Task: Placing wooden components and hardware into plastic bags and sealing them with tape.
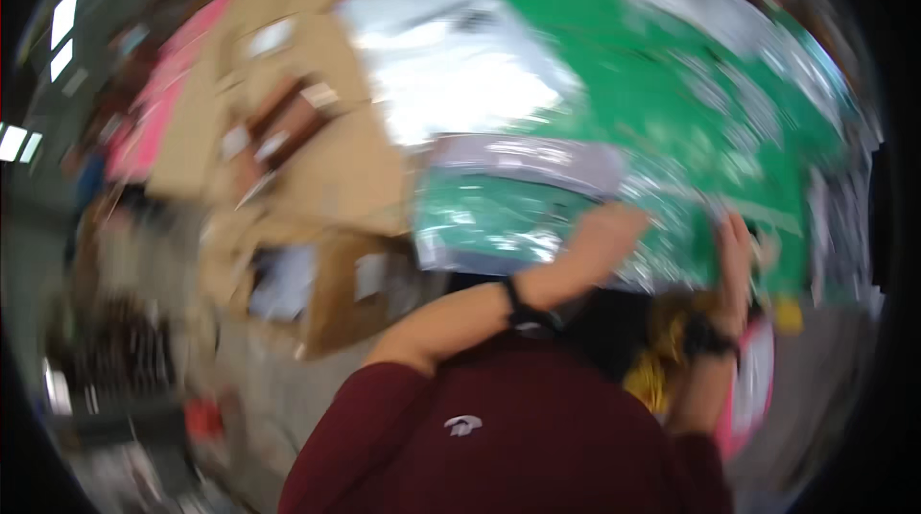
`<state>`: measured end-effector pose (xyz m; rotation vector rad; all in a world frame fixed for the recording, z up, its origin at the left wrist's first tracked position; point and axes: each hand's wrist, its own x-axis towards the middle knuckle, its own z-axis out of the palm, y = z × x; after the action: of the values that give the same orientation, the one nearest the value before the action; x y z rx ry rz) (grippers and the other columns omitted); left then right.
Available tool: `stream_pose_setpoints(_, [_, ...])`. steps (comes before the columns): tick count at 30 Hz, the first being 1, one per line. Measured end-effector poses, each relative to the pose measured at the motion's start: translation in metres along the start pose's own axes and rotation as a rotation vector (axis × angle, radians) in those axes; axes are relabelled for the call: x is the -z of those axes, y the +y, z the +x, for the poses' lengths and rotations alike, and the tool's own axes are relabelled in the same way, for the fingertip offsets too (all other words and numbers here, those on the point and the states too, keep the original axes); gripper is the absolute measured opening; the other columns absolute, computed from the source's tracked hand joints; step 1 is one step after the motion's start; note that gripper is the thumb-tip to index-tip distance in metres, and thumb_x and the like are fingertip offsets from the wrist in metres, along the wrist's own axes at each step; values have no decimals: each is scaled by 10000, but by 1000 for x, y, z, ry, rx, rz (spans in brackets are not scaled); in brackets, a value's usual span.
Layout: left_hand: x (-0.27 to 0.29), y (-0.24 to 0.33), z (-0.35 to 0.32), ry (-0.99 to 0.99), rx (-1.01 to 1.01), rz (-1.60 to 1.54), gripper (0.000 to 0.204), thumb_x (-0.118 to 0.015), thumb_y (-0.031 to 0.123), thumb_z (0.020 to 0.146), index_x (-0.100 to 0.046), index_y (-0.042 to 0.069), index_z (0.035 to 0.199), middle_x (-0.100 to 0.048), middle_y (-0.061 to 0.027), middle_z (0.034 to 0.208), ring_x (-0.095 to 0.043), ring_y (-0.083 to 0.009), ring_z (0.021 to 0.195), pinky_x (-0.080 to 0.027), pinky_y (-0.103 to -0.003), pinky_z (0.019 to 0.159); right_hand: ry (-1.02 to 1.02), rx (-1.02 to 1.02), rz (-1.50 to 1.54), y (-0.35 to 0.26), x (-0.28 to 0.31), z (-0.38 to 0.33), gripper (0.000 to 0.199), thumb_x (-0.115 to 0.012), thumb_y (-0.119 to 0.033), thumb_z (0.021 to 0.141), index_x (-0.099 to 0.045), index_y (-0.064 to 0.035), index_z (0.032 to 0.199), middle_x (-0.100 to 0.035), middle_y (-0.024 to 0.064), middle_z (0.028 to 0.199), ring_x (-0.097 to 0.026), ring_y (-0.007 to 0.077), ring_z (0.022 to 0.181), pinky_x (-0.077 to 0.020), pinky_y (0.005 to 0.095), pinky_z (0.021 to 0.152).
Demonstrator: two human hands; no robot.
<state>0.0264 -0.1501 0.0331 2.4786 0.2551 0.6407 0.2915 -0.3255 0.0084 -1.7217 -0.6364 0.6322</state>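
Note:
A clear plastic bag (pixel 499 216) with something green inside and a pale grey-lilac strip along its far side lies in front of me. My left hand (pixel 612 228) is on its right part, fingers curled and seemingly closed on the plastic. Farther right, my right hand (pixel 737 243) is by the bag's right end; motion blur smears its fingers, so their grip is unclear. Beyond the bag is a shiny silvery-white plastic package (pixel 451 53). Both rest near a bright green surface (pixel 624 63).
Brown cardboard (pixel 355 164) covers the left side, with a reddish-brown object (pixel 288 120) on it. An open cardboard box (pixel 331 288) stands below its near edge. More clear plastic packages (pixel 729 96) lie at the far right. Yellow material (pixel 650 384) hangs by my right forearm.

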Motion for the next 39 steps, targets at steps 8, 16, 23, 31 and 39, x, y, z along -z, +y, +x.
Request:
stream_pose_setpoints(8, [-34, 14, 0, 105, 263, -127, 489, -731, 148, 803, -564, 98, 1260, -638, -93, 956, -638, -316, 958, -509, -444, 823, -160, 119, 88, 27, -22, -1, 318, -535, -207, 1040, -587, 15, 1262, -604, 24, 1164, -535, 107, 1049, -413, 275, 947])
stream_pose_setpoints(16, [-41, 3, 19, 122, 451, -291, 353, -704, 210, 821, -626, 76, 1137, -705, -106, 910, -675, -325, 877, -519, -448, 767, -20, 251, 19, 12, -38, 2, 314, -526, -203, 1042, -605, 39, 1226, -623, 32, 1105, -553, 115, 995, -422, 274, 927])
stream_pose_setpoints(23, [-56, 15, 32, 140, 492, -204, 444, -749, 367, 784, -635, 26, 1043, -693, -160, 801, -675, -363, 827, -516, -455, 734, -13, 272, 70, -11, -53, -10, 317, -523, -218, 1043, -607, 38, 1211, -623, 48, 1081, -561, 120, 973, -437, 280, 902])
stream_pose_setpoints(31, [-56, 28, 44, 76, 557, -166, 404, -770, 393, 729, -667, 18, 841, -672, -166, 712, -675, -360, 747, -511, -452, 689, -185, 22, 549, 2, -57, -12, 386, -549, -233, 1035, -519, 32, 1315, -585, 92, 1233, -608, 228, 1123, -522, 362, 961])
stream_pose_setpoints(39, [-83, 23, 55, 154, 571, -366, 185, -681, 241, 778, -692, 57, 766, -685, -143, 740, -679, -320, 723, -521, -429, 663, -64, 25, 571, -6, -31, -37, 429, -557, -290, 1032, -514, 14, 1332, -610, 84, 1172, -630, 223, 1119, -534, 369, 938])
